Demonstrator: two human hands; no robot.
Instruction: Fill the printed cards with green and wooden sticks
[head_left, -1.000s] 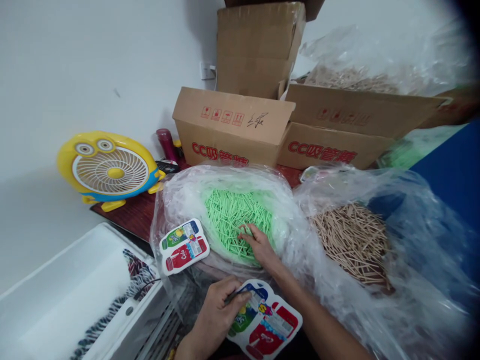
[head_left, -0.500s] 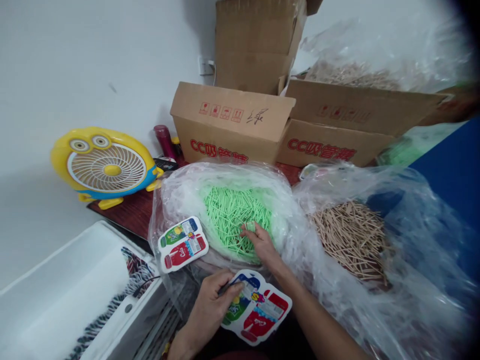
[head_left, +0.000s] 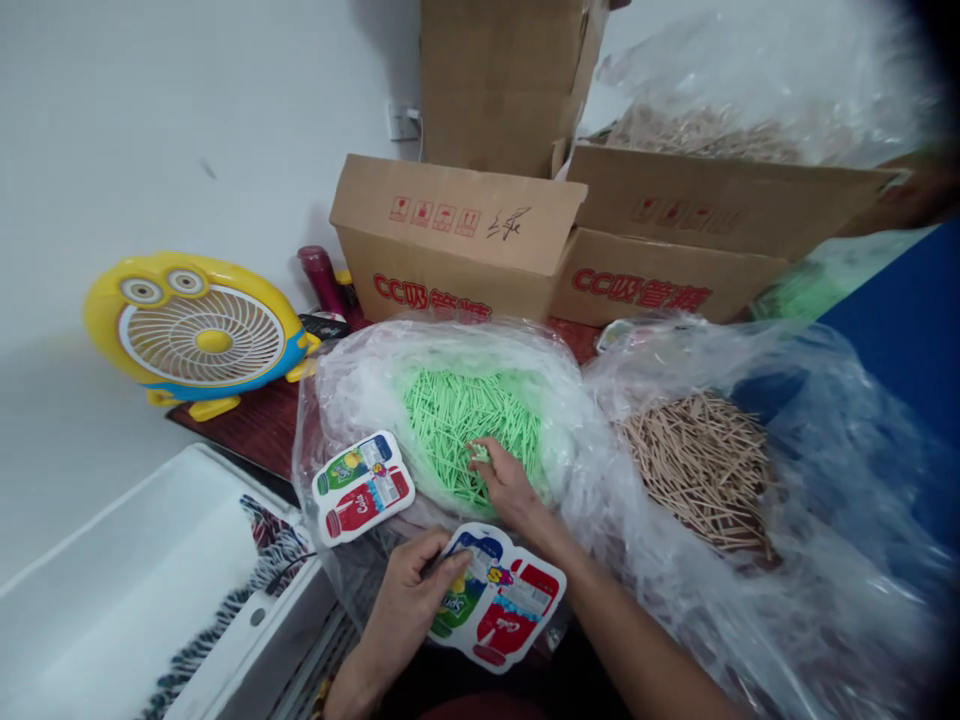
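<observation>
My left hand (head_left: pixel 409 597) grips the left side of a flat package (head_left: pixel 517 605) printed with a green bottle and a red cola bottle, thumb on its front. My right hand (head_left: pixel 508 482) is closed round a small bundle of green candy sticks (head_left: pixel 478 453), their ends poking past the fingertips. It is just over a heap of loose green candy sticks (head_left: pixel 457 410) in an open clear plastic bag (head_left: pixel 352 375). A second printed package (head_left: pixel 365 488) of the same kind lies on the bag's left edge.
On the right, another clear bag holds brown sticks (head_left: pixel 697 465). Two cardboard boxes (head_left: pixel 450 235) with red print stand behind. A yellow fan (head_left: pixel 214 340) and a dark red bottle (head_left: pixel 321 280) are at the left back. A white foam box (head_left: pixel 112 560) sits at lower left.
My right hand has turned slightly, so the ends of the green sticks now face me. The package in my left hand has shifted a little up and left.
</observation>
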